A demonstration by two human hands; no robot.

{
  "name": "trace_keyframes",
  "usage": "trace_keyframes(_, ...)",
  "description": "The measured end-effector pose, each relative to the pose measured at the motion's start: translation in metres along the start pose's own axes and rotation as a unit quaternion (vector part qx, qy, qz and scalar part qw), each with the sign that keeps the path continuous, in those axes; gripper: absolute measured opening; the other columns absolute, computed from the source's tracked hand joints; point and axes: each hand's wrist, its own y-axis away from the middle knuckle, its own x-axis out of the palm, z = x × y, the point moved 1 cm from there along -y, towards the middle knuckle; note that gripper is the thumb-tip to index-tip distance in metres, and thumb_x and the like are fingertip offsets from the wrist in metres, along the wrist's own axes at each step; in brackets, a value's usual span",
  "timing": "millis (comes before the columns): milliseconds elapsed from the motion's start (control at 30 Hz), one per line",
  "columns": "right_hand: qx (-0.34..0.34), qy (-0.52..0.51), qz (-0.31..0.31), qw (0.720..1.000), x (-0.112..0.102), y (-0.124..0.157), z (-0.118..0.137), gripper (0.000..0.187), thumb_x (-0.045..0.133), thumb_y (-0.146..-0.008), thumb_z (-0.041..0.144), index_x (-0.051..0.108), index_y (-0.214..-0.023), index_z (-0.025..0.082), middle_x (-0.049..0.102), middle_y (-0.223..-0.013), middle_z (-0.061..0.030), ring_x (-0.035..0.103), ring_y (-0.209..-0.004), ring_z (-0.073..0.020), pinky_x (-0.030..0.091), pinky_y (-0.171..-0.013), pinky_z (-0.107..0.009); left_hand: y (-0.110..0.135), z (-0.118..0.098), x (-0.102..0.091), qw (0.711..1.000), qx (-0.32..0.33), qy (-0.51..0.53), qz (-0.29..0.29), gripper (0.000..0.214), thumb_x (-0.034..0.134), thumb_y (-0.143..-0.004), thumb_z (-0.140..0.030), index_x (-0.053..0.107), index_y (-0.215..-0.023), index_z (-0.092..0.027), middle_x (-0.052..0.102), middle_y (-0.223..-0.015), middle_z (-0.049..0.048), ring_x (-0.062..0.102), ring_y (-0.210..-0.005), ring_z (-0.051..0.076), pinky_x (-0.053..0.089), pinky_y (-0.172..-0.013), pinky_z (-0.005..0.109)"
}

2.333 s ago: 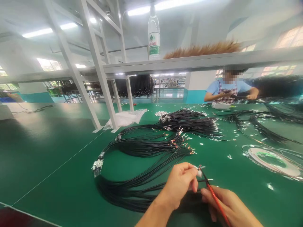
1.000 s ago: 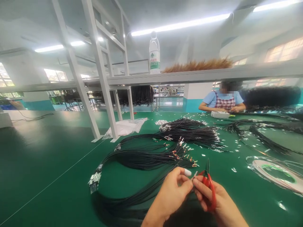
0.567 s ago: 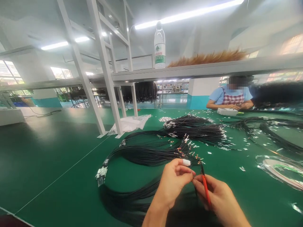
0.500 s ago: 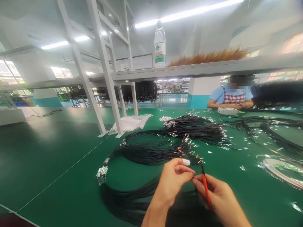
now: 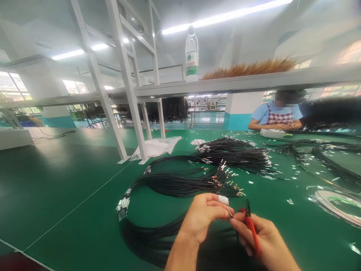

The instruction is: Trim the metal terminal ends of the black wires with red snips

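Note:
My left hand (image 5: 205, 218), with white tape on one fingertip, is closed in a pinch on the end of a thin black cable (image 5: 230, 214). Thumb and index finger of my right hand (image 5: 258, 233) meet it at the same spot. Red-handled pliers (image 5: 254, 234) rest in my right hand, their dark pointed jaws up and clear of the cable. Under my hands, a bundle of black cables (image 5: 146, 237) curves across the green table. Behind them lies another black bundle (image 5: 175, 182), its stripped ends showing orange and white wires.
A third cable bundle (image 5: 234, 150) lies farther back among white scraps. A coil in clear plastic (image 5: 335, 205) is at right. Shelf posts (image 5: 131, 94) and a plastic bag (image 5: 158, 146) stand left of centre. A co-worker (image 5: 279, 113) sits across the table beside a white box (image 5: 272, 133).
The pliers have tilted and shifted a little to the right in my right hand, away from the wire ends behind. Both hands stay together at the cable end. The view has moved slightly.

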Motion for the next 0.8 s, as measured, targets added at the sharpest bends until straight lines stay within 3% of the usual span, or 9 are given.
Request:
trace_keyframes(200, 0.039, -0.069, 0.069, 0.994, -0.002, 0.009, 0.004, 0.046, 0.069, -0.068, 0.059, 0.055, -0.057, 0.017, 0.04, -0.034, 0.0057, 0.034, -0.031, -0.0068, 0.02, -0.036, -0.019, 0.002, -0.001, 0.001, 0.993, -0.047, 0.051, 0.097, 0.03, 0.068, -0.046, -0.007, 0.064, -0.076, -0.009, 0.068, -0.064, 0.0071, 0.059, -0.057, 0.013, 0.046, -0.064, 0.028)
trace_keyframes(400, 0.051, -0.054, 0.036, 0.997, -0.002, 0.01, 0.005, 0.052, 0.072, -0.062, 0.065, 0.053, -0.061, 0.017, 0.046, -0.04, 0.0061, 0.035, -0.03, -0.0048, 0.019, -0.036, -0.018, 0.0, 0.003, 0.003, 0.999, -0.003, 0.018, 0.03, 0.031, 0.072, -0.047, -0.007, 0.062, -0.077, -0.009, 0.069, -0.068, 0.009, 0.061, -0.063, 0.015, 0.046, -0.069, 0.029)
trace_keyframes(567, 0.06, -0.158, 0.063, 0.984, -0.002, 0.017, 0.005, 0.038, 0.074, -0.069, 0.051, 0.057, -0.063, 0.017, 0.046, -0.038, 0.005, 0.032, -0.033, -0.0047, 0.018, -0.038, -0.02, 0.003, 0.0, 0.004, 0.988, -0.033, 0.071, 0.132, 0.03, 0.07, -0.048, -0.006, 0.063, -0.077, -0.009, 0.068, -0.065, 0.0067, 0.057, -0.055, 0.012, 0.043, -0.065, 0.026)
trace_keyframes(667, 0.054, -0.218, 0.088, 0.97, 0.0, 0.018, -0.001, 0.037, 0.076, -0.067, 0.049, 0.062, -0.064, 0.016, 0.044, -0.035, 0.0046, 0.028, -0.032, -0.0042, 0.021, -0.039, -0.02, 0.006, -0.002, 0.004, 0.989, -0.012, 0.05, 0.14, 0.031, 0.069, -0.048, -0.004, 0.065, -0.078, -0.009, 0.069, -0.066, 0.0072, 0.059, -0.058, 0.012, 0.043, -0.066, 0.025)
trace_keyframes(800, 0.049, -0.215, 0.106, 0.97, -0.001, 0.017, -0.005, 0.04, 0.074, -0.066, 0.053, 0.063, -0.066, 0.015, 0.044, -0.036, 0.0042, 0.027, -0.031, -0.0049, 0.017, -0.036, -0.02, 0.008, -0.002, 0.006, 0.984, -0.008, 0.049, 0.172, 0.031, 0.071, -0.048, -0.005, 0.066, -0.078, -0.01, 0.069, -0.066, 0.0067, 0.059, -0.058, 0.013, 0.044, -0.066, 0.026)
